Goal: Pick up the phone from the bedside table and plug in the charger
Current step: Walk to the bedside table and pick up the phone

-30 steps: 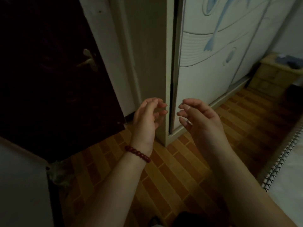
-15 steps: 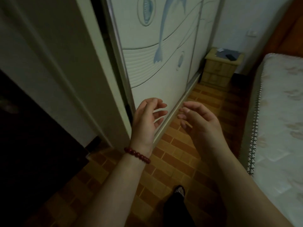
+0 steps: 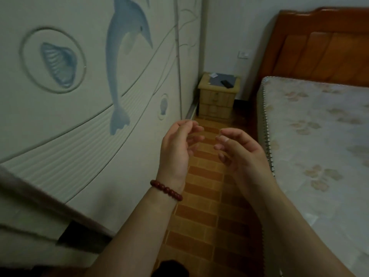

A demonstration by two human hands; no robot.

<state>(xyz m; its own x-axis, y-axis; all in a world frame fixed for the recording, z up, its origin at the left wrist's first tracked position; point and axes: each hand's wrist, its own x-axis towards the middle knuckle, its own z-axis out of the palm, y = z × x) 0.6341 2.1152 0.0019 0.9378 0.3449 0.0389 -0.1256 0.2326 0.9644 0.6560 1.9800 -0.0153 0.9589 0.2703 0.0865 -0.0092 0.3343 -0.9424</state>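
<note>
A dark phone (image 3: 226, 84) lies on top of the light wooden bedside table (image 3: 217, 100) at the far end of the room, in the corner between wardrobe and bed. My left hand (image 3: 178, 148), with a red bead bracelet on the wrist, and my right hand (image 3: 239, 151) are raised in front of me, well short of the table. Both hands are empty with fingers loosely curled and apart. No charger or cable is visible. A white wall socket (image 3: 243, 54) sits above and to the right of the table.
A white wardrobe (image 3: 79, 96) with a blue dolphin design runs along the left. A bed with a patterned mattress (image 3: 319, 146) and brown headboard (image 3: 323, 45) fills the right. A narrow strip of brown tiled floor (image 3: 201, 196) leads between them to the table.
The view has swung right, from the dark door and wardrobe edge to the aisle, bedside table and bed. Both hands keep the same raised, empty pose.
</note>
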